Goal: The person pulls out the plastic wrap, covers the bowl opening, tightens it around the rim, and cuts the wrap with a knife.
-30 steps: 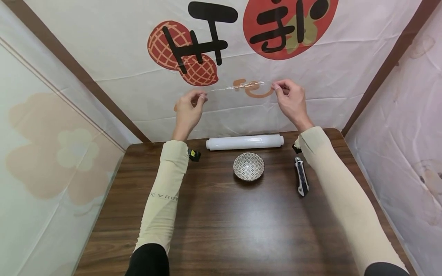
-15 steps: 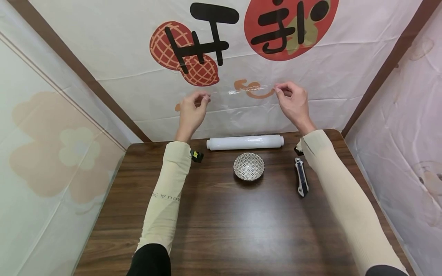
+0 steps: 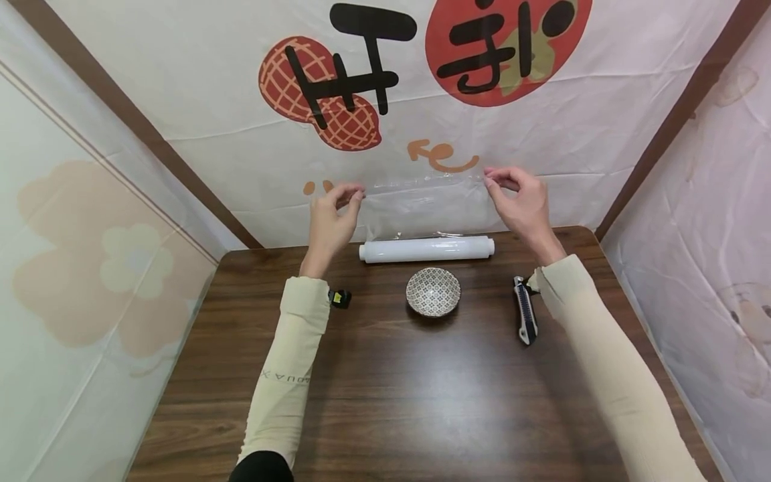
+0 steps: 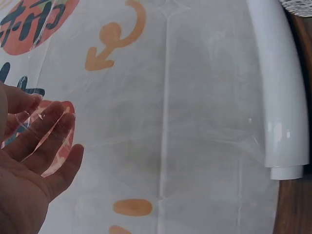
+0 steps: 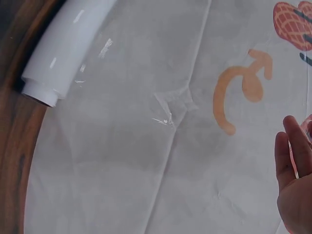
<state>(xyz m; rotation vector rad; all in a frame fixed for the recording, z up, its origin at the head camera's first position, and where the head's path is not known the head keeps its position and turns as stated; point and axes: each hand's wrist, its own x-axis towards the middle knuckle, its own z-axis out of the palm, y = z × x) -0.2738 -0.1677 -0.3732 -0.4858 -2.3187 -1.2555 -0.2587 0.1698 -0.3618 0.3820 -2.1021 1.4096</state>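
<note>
A clear sheet of plastic wrap (image 3: 424, 201) stretches between my two hands in the head view, running down to a white roll (image 3: 426, 250) at the table's far edge. My left hand (image 3: 332, 224) pinches the sheet's left corner between thumb and fingers. At the right corner, my right hand (image 3: 523, 204) pinches it the same way. In the left wrist view, film shows across the fingers of the left hand (image 4: 44, 151). Only some fingers of the right hand (image 5: 295, 170) appear in the right wrist view. A small patterned bowl (image 3: 433, 292) sits in front of the roll.
A utility knife (image 3: 525, 311) lies on the brown wooden table (image 3: 421, 402), right of the bowl and close to the right wrist. Behind the table hangs a printed white cloth (image 3: 217, 100). Further cloth panels stand at the left and right sides.
Both hands have come down and nearer, lowering the plastic wrap's edge toward the roll. The sheet looks wider now. The roll, bowl and knife have stayed in place.
</note>
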